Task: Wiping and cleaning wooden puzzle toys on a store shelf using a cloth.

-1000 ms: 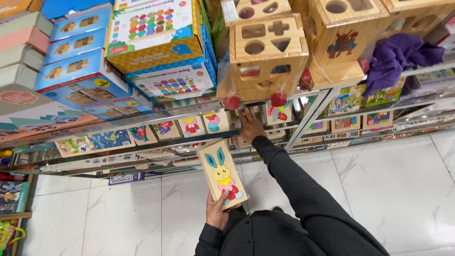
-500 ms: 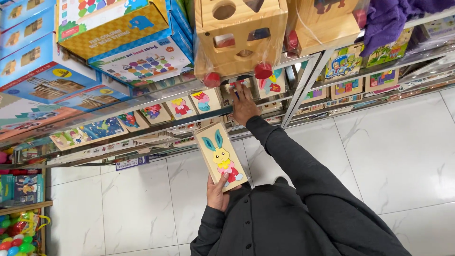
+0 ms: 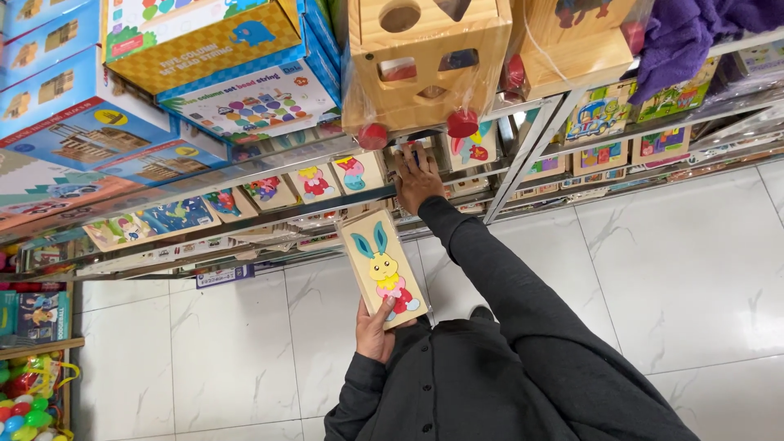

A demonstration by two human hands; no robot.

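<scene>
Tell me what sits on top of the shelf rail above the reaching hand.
A wooden shape-sorter box with red wheels, wrapped in clear plastic. The right hand covers whatever puzzle it touches.

I stand on a white marble-tile floor (image 3: pixel 678 269) facing a metal shelf rack (image 3: pixel 523 155) crowded with boxed toys (image 3: pixel 237 98); light glints off the tiles.

Blue boxes (image 3: pixel 77 122) stacked far left on the shelf, a yellow checkered box (image 3: pixel 204 45) beside them atop a white-and-blue box (image 3: pixel 253 102), and clear-wrapped wooden cubes (image 3: pixel 429 65) right of those.
</scene>
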